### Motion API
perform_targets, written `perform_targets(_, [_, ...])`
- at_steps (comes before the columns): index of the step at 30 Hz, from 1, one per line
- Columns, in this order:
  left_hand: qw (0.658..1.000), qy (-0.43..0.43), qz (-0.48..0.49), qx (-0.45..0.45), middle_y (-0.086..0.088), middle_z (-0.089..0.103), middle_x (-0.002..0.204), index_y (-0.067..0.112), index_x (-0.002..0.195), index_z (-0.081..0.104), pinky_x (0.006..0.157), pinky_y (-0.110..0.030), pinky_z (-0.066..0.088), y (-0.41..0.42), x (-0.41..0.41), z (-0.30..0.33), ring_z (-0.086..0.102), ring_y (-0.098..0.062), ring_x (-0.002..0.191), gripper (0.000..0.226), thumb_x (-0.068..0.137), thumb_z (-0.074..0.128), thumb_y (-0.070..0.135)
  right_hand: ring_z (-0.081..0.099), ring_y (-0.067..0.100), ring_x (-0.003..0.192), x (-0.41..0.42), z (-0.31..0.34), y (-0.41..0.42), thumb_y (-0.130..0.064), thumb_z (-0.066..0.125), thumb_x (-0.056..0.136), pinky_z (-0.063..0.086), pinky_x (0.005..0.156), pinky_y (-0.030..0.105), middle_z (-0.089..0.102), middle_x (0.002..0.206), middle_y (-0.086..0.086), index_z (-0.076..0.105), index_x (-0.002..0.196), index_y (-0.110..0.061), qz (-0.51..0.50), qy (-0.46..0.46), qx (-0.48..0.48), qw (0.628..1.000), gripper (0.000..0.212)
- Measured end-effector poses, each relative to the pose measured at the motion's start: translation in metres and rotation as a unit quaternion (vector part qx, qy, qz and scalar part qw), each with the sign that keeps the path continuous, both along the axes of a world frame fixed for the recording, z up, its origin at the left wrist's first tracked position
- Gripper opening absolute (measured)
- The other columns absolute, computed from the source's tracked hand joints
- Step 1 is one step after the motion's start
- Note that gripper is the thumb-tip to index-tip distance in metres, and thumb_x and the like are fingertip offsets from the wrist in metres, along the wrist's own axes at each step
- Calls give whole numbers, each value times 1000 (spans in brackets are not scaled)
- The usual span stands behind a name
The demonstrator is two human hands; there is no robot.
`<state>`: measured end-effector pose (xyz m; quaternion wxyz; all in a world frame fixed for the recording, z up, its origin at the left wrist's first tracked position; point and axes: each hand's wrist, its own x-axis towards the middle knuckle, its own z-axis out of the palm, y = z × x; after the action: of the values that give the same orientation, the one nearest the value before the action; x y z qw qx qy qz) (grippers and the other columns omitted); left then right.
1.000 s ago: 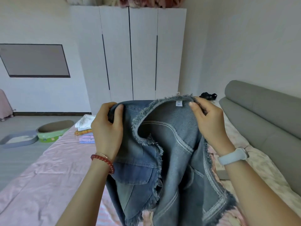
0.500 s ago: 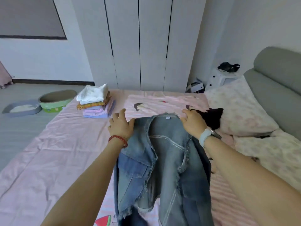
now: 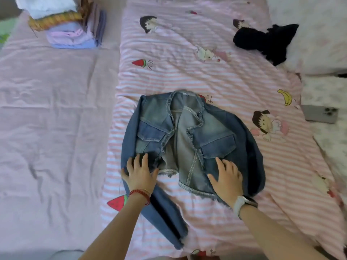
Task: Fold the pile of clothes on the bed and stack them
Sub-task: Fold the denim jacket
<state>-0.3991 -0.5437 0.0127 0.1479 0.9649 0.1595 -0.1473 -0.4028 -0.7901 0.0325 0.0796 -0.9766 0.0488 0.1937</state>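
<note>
Denim jacket (image 3: 189, 139) now spread flat, front open

Your arms are bare, with no sleeves. On your left hand's (image 3: 139, 174) wrist you wear a bracelet of small red beads (image 3: 140, 194). On your right hand's (image 3: 226, 178) wrist you wear a watch with a white strap (image 3: 242, 204).

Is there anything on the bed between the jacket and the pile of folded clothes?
Nothing visible. The jacket lies flat on the striped sheet, with both hands pressing its hem. The stack sits at the far left corner, and only bare pink sheet lies between them. The black garment and phone are off to the right.
</note>
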Motion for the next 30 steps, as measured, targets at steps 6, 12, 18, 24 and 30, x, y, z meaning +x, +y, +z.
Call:
perform_targets(6, [993, -61, -91, 38, -11, 65, 109, 12, 117, 63, 80, -52, 46, 11, 11, -30, 62, -33, 99, 68, 54, 87, 25, 37, 42, 128, 0, -39, 23, -65, 67, 64, 31, 93, 69, 36, 141, 20, 28, 145, -20, 96, 59, -53, 992, 101])
perform_targets(12, [997, -59, -36, 42, -20, 54, 122, 13, 127, 55, 80, -50, 43, 38, 11, -37, 54, -40, 106, 72, 61, 84, 19, 28, 46, 132, 3, -44, 26, -60, 71, 62, 20, 93, 77, 28, 145, 20, 26, 144, -25, 161, 25, -56, 985, 100])
perform_targets(18, [994, -94, 51, 3, -17, 63, 105, 5, 108, 67, 83, -45, 37, 47, 2, -22, 55, -39, 103, 39, 70, 67, -4, 53, 28, 101, 5, -34, 75, -41, 75, 62, 41, 85, 43, 56, 109, 11, 44, 131, -25, 275, -166, 98, 942, 78])
perform_targets(24, [935, -207, 211, -198, -14, 67, 93, 1, 98, 68, 69, -20, 38, 78, 18, 32, 58, -23, 85, 24, 79, 55, 10, 64, 26, 79, 34, -42, 96, -25, 65, 72, 50, 66, 33, 65, 95, 3, 71, 102, -25, 286, -132, 188, 930, 31])
perform_targets(30, [941, -139, 31, -307, 12, 53, 58, 29, 69, 56, 57, -8, 38, 39, 44, 83, 49, 3, 56, 15, 83, 56, 32, 56, 20, 113, 26, -26, 85, -24, 47, 93, 41, 102, 36, 61, 124, 7, 63, 119, -17, 175, 91, 404, 893, 31])
